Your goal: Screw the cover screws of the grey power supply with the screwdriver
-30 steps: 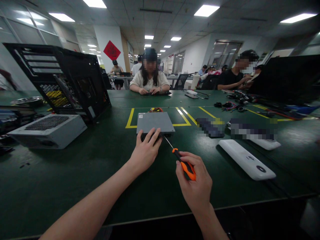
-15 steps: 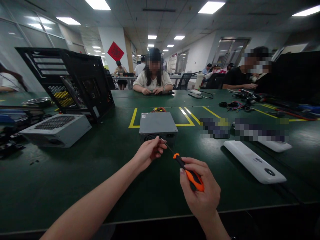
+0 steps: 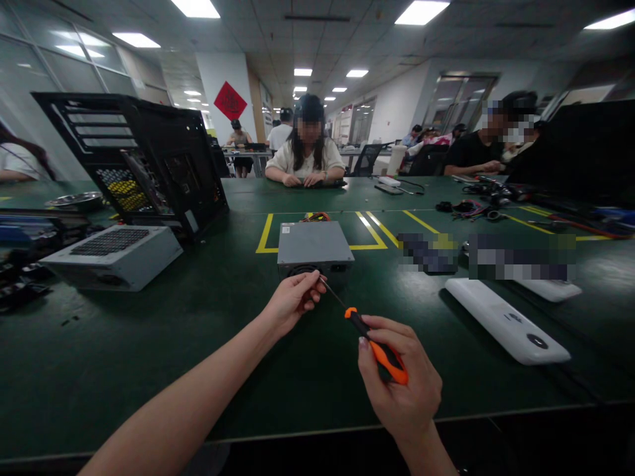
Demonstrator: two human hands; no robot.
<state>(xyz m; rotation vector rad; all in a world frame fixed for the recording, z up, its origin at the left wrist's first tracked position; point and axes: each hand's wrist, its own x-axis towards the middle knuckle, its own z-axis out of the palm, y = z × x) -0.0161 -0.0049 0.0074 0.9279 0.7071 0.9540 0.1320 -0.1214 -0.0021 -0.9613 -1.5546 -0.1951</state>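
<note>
A screwdriver (image 3: 358,323) with an orange and black handle is held in my right hand (image 3: 411,377), its thin shaft slanting up and left. At its tip, the thumb and fingers of my left hand (image 3: 296,301) are pinched together; whatever lies between them is too small to make out. Just beyond my left hand, a grey computer power supply (image 3: 316,240) sits on the green table (image 3: 278,403), with its fan side toward me partly hidden by my fingers. Coloured cables (image 3: 317,217) show behind it.
To the left stand a black computer case (image 3: 163,165) and a second power supply (image 3: 114,258). White oblong devices (image 3: 506,320) lie at the right, near a pixelated object (image 3: 426,254). A person (image 3: 305,155) sits across the table. Yellow tape (image 3: 370,247) marks the surface.
The view has shifted very slightly. My right hand and the screwdriver have moved a little down and to the right; my left hand keeps its pinch near the tip.
</note>
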